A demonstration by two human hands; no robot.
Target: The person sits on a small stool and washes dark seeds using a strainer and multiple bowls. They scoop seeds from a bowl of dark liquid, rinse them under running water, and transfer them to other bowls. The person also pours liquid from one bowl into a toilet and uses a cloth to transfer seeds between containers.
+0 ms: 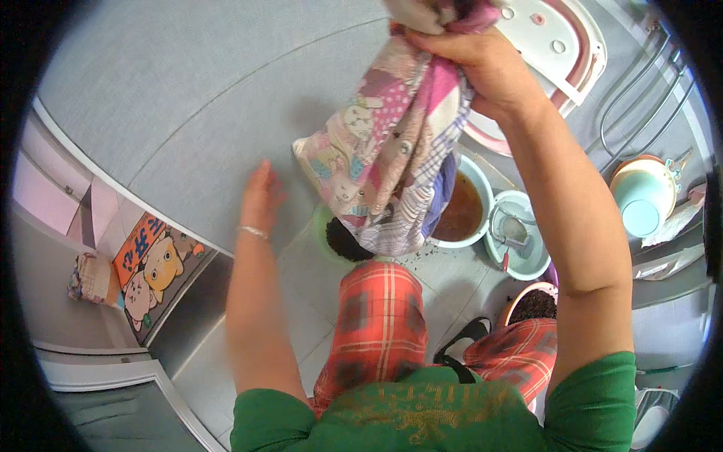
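Bunched in my right hand (480,68) is a printed fabric cloth (367,152) with rabbit figures, pink patches and checks. It hangs down in folds, its upper end blurred at the top of the view. My left hand (262,195) is raised to the left of the cloth, apart from it, blurred and holding nothing. Below the cloth, a pale green basin (323,226) with dark soil (347,240) is partly covered from sight. Behind the cloth's right side, a light blue basin (484,195) holds brown liquid (460,212).
A smaller blue basin (525,268) contains a strainer (511,229). Near my foot stands a pot of dark soil (534,305). A pink and white folding tub (587,56) leans at the upper right, beside a hose (607,118). Soil crumbs dot the tiles. A cat-print mat (164,271) lies left.
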